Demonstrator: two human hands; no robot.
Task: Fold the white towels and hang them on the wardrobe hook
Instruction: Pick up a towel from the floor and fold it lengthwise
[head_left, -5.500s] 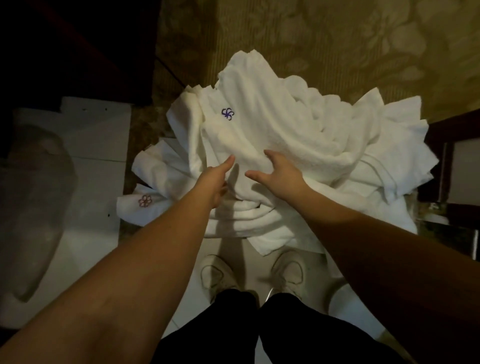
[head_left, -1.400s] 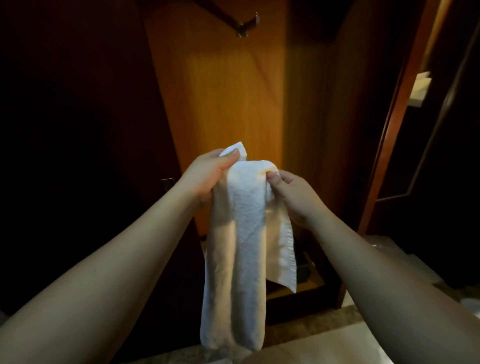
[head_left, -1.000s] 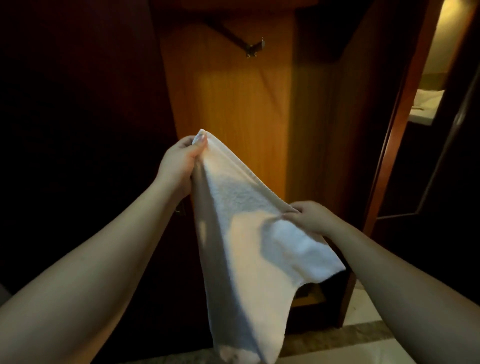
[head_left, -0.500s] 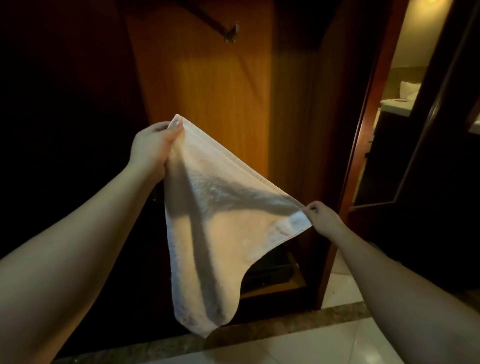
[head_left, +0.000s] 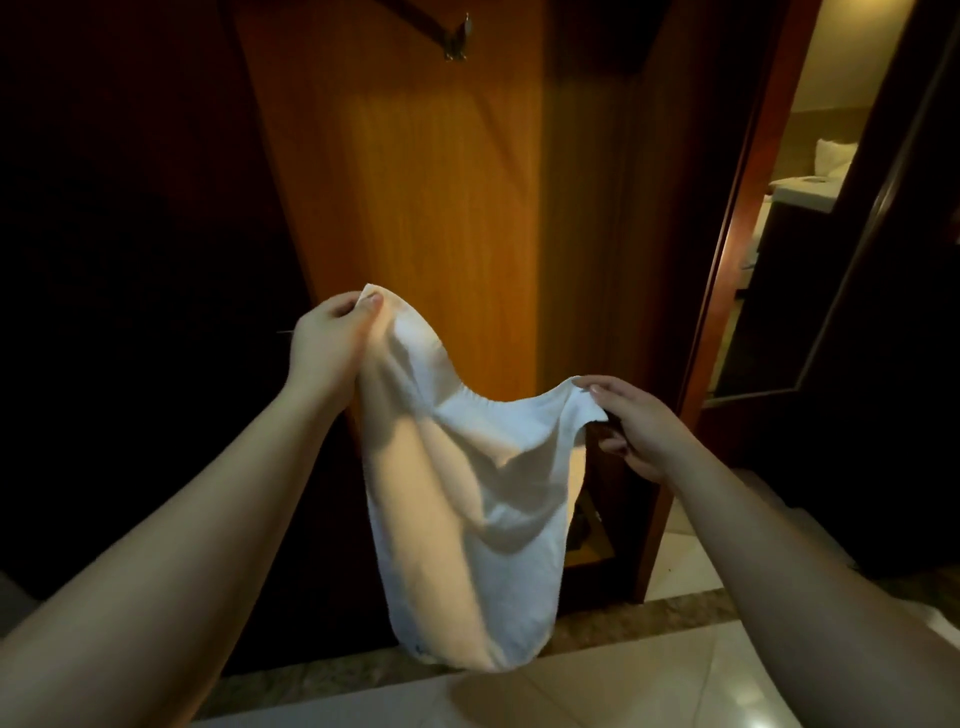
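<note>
Head view, left hand (head_left: 330, 340) and right hand (head_left: 631, 426) pinching white towel (head_left: 467, 499) corners, hook (head_left: 457, 39) dim

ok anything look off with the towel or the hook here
Nothing damaged or spilled. The towel isn't folded: it sags in a loose pouch between the left hand, pinching one corner high, and the right hand, pinching another corner lower. The hook on the wardrobe panel is bare.

Two bare forearms in view, no sleeves, no watch or bracelet. Left hand (head_left: 328, 340) and right hand (head_left: 636, 428): no rings or gloves seen. Fingers (head_left: 597, 388) with short, plain, unpainted nails.
</note>
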